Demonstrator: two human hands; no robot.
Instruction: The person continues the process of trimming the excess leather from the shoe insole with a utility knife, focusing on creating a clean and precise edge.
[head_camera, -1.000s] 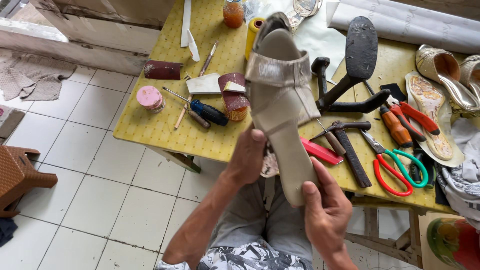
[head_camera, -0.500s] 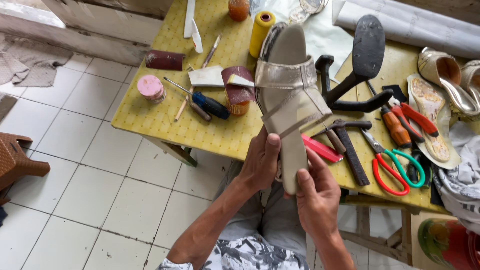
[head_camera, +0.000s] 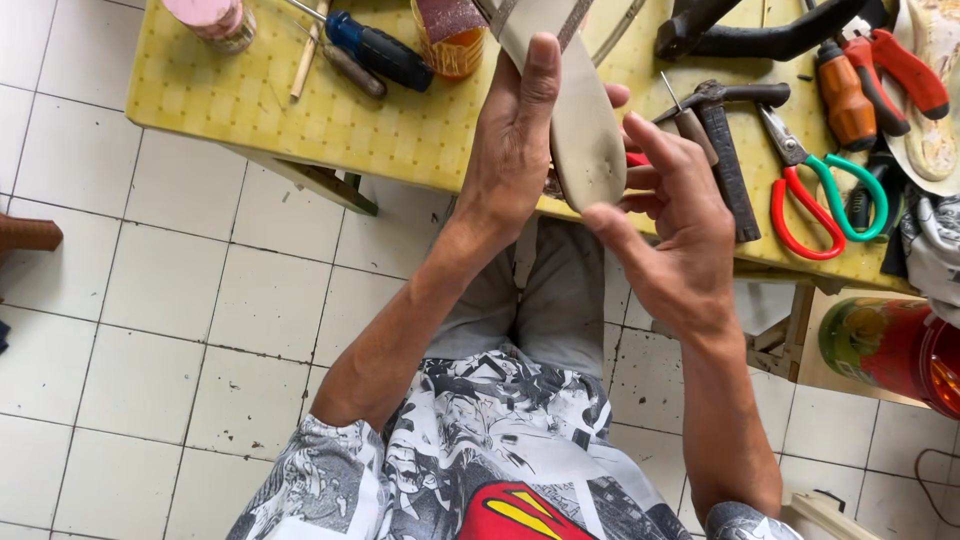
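Fingers of the left hand (head_camera: 515, 150) are wrapped up along the back of the pale sandal sole (head_camera: 575, 120), index stretched right up its length, so that hand is clamped on it. The right hand (head_camera: 680, 235) is different: fingers loosely spread and curled, thumb and fingertip just touching the rounded heel end of the sole, more feeling the edge than gripping it.

What's changed from a moment ago: the view has dropped and come in much closer, so the toe end and strap of the sandal are now mostly cut off at the top edge. The right hand was cupped under the heel before; now it has come off to the side and opened up. The sole sits lower too, its heel end hanging over the near edge of the yellow table (head_camera: 300, 110), above the person's lap. My read is the weight is now on the left hand alone, and the right is free to check or work that heel edge.

Around it on the table: a hammer (head_camera: 725, 150) just right of the right hand, red-and-green scissors (head_camera: 810, 195), a blue-handled screwdriver (head_camera: 375, 50) and an orange jar (head_camera: 450, 45) up by the left hand.
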